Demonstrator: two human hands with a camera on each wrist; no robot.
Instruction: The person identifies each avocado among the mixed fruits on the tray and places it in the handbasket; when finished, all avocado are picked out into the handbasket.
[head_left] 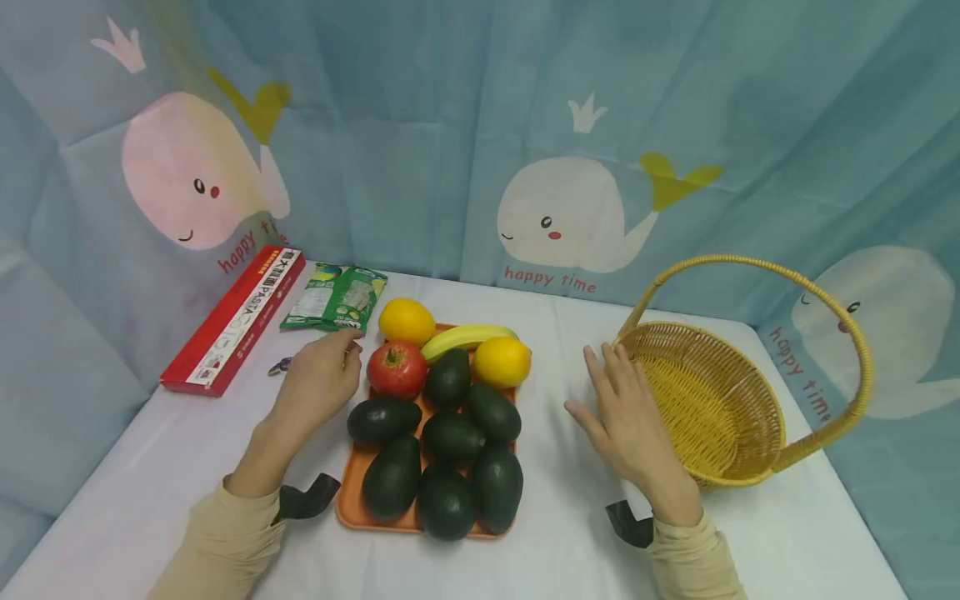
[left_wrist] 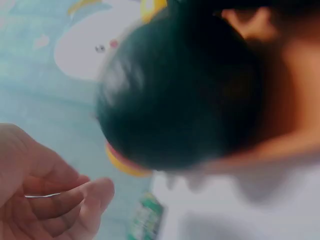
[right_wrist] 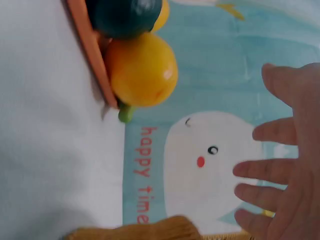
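beige sleeves (head_left: 225,533) cross the near part of the tabletop (head_left: 562,533), either side of an orange tray (head_left: 348,500) with seven dark avocados (head_left: 446,502), a banana (head_left: 457,337), two yellow fruits (head_left: 407,322) and a pomegranate (head_left: 397,371); the left hand (head_left: 322,371), loosely curled, nothing seen in it, is just left of the pomegranate, near a green packet (head_left: 333,298); the right hand (head_left: 628,412), fingers straight and spread, empty, is by the rim of a wicker basket (head_left: 690,400), contact unclear
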